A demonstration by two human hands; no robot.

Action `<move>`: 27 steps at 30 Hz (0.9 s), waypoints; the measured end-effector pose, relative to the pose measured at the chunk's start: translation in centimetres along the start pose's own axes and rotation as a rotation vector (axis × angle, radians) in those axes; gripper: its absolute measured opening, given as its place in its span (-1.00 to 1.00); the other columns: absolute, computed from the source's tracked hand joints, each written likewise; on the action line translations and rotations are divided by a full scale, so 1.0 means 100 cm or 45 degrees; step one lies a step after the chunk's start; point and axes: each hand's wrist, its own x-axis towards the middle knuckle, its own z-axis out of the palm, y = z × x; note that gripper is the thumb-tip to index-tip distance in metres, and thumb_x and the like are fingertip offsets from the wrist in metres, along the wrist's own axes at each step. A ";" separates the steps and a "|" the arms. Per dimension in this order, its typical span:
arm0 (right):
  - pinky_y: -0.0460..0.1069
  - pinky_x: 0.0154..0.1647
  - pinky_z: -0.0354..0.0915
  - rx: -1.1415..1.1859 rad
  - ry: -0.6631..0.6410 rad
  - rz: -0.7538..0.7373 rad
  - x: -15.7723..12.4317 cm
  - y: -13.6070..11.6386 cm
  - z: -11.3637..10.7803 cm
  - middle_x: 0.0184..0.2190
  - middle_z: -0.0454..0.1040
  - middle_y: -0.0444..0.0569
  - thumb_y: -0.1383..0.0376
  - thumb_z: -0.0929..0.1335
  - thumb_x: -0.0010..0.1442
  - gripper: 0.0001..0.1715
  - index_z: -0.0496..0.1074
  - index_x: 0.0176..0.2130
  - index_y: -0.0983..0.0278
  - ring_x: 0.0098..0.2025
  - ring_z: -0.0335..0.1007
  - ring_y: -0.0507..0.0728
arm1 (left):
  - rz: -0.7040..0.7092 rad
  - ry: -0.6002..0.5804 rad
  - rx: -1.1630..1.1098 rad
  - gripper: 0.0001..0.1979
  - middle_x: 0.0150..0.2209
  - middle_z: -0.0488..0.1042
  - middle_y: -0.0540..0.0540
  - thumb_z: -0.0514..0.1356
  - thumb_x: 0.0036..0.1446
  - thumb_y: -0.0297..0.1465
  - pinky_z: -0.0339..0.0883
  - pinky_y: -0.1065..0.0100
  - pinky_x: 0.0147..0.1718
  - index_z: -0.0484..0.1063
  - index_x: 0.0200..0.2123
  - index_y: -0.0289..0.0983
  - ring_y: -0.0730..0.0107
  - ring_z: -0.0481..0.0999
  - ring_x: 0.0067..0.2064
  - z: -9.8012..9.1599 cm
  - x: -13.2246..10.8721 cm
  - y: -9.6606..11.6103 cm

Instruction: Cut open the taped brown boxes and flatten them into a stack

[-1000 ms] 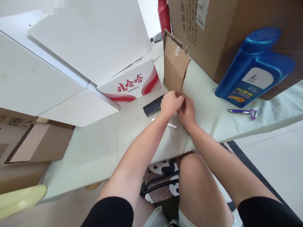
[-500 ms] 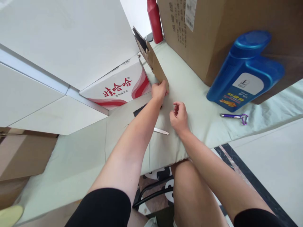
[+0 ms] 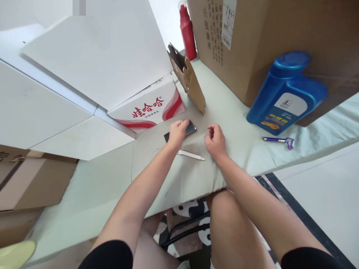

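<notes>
My left hand (image 3: 178,133) is closed over the middle of a black smartphone (image 3: 191,128), which lies flat on the covered tabletop. Its fingertips are partly hidden, but both ends of the phone show. Just in front of my left wrist lies a slim white stick-like tool (image 3: 193,154). My right hand (image 3: 215,142) rests on the table to the right of the phone, fingers curled in and no object visible in them. Behind the phone a folded cardboard piece (image 3: 195,87) stands on edge, tilted, and neither hand touches it.
A white carton with red lettering (image 3: 151,110) sits at back left beside white panels (image 3: 98,56). To the right are a large brown box (image 3: 238,45), a blue bottle (image 3: 283,97) and a purple-handled peeler (image 3: 276,140). A red bottle (image 3: 188,35) stands far back.
My left hand has let go of the cardboard and come back toward me, onto the phone. The cardboard stays standing. My right hand has barely moved; its fingers are curled a little more.
</notes>
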 end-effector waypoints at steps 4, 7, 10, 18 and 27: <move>0.07 -0.15 0.33 -0.075 -0.042 -0.006 0.000 -0.002 0.000 -0.30 0.39 -0.04 0.39 0.24 0.03 -0.72 0.32 -0.19 0.19 -0.32 0.29 0.14 | -0.073 0.086 -0.070 -0.47 -0.72 -0.13 0.16 0.33 0.16 -0.43 -0.29 0.43 -0.67 0.00 -0.60 -0.17 0.63 -0.14 -0.69 -0.083 -0.035 -0.003; 0.08 -0.14 0.32 -0.170 -0.093 -0.010 -0.001 -0.004 0.000 -0.31 0.42 -0.03 0.37 0.23 0.05 -0.75 0.33 -0.21 0.20 -0.31 0.32 0.15 | -0.137 0.193 -0.190 -0.47 -0.70 -0.24 0.16 0.22 0.27 -0.41 -0.29 0.43 -0.71 -0.07 -0.60 -0.16 0.61 -0.24 -0.70 -0.139 -0.054 -0.010; 0.09 -0.13 0.30 -0.300 -0.160 -0.010 -0.001 -0.007 0.000 -0.31 0.44 0.00 0.36 0.22 0.07 -0.77 0.35 -0.23 0.21 -0.29 0.34 0.17 | -0.209 0.274 -0.332 -0.44 -0.69 -0.33 0.13 0.12 0.35 -0.37 -0.34 0.39 -0.74 -0.14 -0.62 -0.14 0.55 -0.30 -0.71 -0.182 -0.071 -0.021; 0.06 -0.24 0.16 -0.756 -0.423 0.051 -0.005 -0.020 0.001 -0.39 0.45 0.01 0.28 0.25 0.08 -0.81 0.40 -0.28 0.20 -0.31 0.30 0.19 | -0.330 0.284 -0.734 -0.45 -0.70 -0.26 0.15 0.15 0.20 -0.49 -0.23 0.49 -0.73 -0.18 -0.66 -0.22 0.63 -0.12 -0.74 -0.246 -0.112 -0.029; 0.13 -0.44 0.27 -1.027 -0.911 -0.082 0.010 -0.052 0.006 -0.62 0.41 -0.03 0.17 0.28 -0.10 -0.90 0.33 -0.54 0.13 -0.54 0.36 0.23 | -0.281 0.193 -1.129 -0.55 -0.71 -0.20 0.19 0.11 0.15 -0.43 -0.27 0.47 -0.69 -0.12 -0.64 -0.19 0.62 -0.15 -0.73 -0.285 -0.118 -0.009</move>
